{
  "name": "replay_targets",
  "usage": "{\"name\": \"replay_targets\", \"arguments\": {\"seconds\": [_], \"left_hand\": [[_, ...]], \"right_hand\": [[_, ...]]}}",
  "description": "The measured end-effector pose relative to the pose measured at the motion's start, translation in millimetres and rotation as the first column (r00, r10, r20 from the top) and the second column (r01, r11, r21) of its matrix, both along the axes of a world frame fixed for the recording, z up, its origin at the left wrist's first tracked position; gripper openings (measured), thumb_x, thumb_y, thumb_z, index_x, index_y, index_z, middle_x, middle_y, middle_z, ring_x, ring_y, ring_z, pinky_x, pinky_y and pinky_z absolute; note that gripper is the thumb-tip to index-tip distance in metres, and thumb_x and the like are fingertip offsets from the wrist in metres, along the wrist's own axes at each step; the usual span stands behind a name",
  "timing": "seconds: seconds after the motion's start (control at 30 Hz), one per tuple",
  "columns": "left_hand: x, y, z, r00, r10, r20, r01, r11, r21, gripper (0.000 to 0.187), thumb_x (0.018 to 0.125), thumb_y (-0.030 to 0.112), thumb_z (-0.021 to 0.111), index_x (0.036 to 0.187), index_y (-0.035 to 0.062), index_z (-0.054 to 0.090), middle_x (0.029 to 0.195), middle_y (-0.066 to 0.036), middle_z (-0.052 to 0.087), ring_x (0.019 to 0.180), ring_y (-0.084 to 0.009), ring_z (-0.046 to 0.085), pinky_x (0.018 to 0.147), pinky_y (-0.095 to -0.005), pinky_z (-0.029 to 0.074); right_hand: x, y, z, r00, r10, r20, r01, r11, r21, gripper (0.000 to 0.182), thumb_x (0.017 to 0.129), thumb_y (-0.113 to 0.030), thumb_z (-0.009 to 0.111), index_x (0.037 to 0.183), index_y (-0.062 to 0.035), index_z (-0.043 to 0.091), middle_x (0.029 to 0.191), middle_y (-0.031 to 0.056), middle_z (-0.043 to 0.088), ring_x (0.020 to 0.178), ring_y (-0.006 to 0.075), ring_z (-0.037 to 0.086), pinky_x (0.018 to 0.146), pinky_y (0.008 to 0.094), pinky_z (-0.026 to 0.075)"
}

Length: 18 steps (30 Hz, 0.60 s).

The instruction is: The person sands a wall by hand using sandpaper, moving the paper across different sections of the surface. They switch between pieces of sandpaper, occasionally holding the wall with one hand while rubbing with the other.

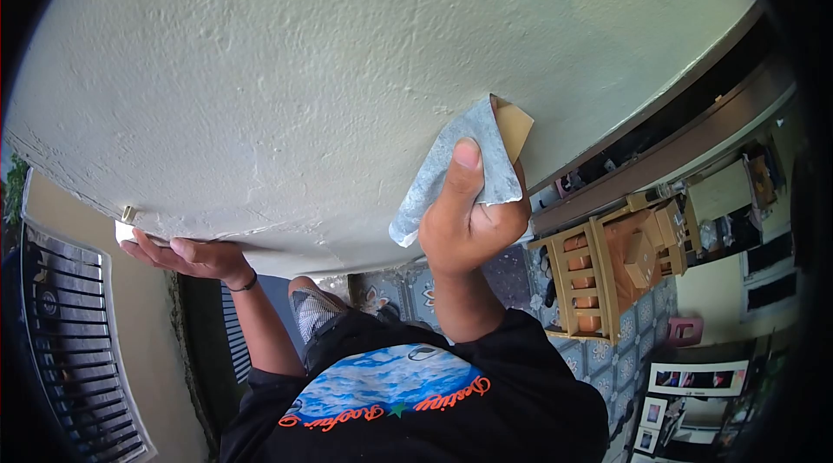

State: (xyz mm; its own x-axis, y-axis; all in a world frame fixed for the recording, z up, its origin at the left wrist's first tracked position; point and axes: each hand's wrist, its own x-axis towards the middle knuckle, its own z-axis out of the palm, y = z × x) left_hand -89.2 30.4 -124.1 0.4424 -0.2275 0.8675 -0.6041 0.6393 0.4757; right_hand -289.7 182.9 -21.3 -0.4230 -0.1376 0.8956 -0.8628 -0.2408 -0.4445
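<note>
My right hand (475,218) is closed round a folded piece of sandpaper (464,151), with the thumb pressed on its mottled grey-blue back. A tan face shows at the upper corner. The sandpaper lies against or very close to the pale painted wall (260,81); exact contact cannot be told. My left hand (198,258), with a dark band at the wrist, rests at the wall's left edge, fingers stretched out and holding nothing visible. Its fingertips are beside a small white piece (127,231) and a brass-coloured fitting (128,213).
A wooden bench (599,281) with a cardboard box (642,262) on it stands at the right on the patterned tile floor (577,354). A pink stool (685,331) is farther off. A barred window (74,324) is at the left. The wall has rough, uneven patches.
</note>
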Motion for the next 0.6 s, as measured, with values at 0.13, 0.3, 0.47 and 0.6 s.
{"name": "replay_targets", "arguments": {"seconds": [0.13,0.3,0.47,0.6], "left_hand": [[-3,-3,2,0.995,-0.060,-0.076,0.058,0.998,-0.020,0.055,0.095,0.036,0.026,0.133,-0.0021,0.037,0.141,-0.018,0.031,0.135,-0.0324,0.023,0.110,-0.0490,0.019],[-2,2,4,1.000,-0.020,-0.023,0.021,1.000,0.010,0.056,0.095,0.038,0.026,0.133,-0.0019,0.036,0.141,-0.019,0.031,0.135,-0.0319,0.022,0.110,-0.0486,0.020],[1,1,-2,1.000,0.008,0.018,-0.008,1.000,0.021,0.056,0.096,0.040,0.024,0.134,-0.0001,0.037,0.141,-0.018,0.031,0.135,-0.0321,0.023,0.109,-0.0488,0.020],[7,-8,-6,1.000,-0.003,0.030,0.003,1.000,-0.019,0.057,0.096,0.040,0.024,0.133,-0.0006,0.038,0.141,-0.020,0.030,0.135,-0.0322,0.023,0.109,-0.0491,0.022]], "right_hand": [[-2,-7,-6,0.997,-0.011,-0.071,0.004,0.996,-0.094,0.031,0.088,-0.014,0.058,0.114,0.0028,0.061,0.092,0.0183,0.066,0.083,0.0283,0.067,0.070,0.0317,0.051],[1,-4,-4,0.999,0.005,-0.044,-0.008,0.998,-0.055,0.031,0.088,-0.013,0.059,0.114,0.0023,0.061,0.091,0.0180,0.066,0.082,0.0270,0.067,0.069,0.0312,0.050],[0,1,5,0.999,0.012,-0.032,-0.011,0.999,0.038,0.031,0.087,-0.012,0.059,0.115,0.0019,0.061,0.090,0.0177,0.066,0.081,0.0264,0.067,0.067,0.0305,0.050],[-3,-7,-2,0.994,-0.013,-0.112,0.004,0.996,-0.085,0.031,0.087,-0.012,0.059,0.115,0.0013,0.061,0.091,0.0168,0.066,0.078,0.0260,0.066,0.066,0.0308,0.050]]}}
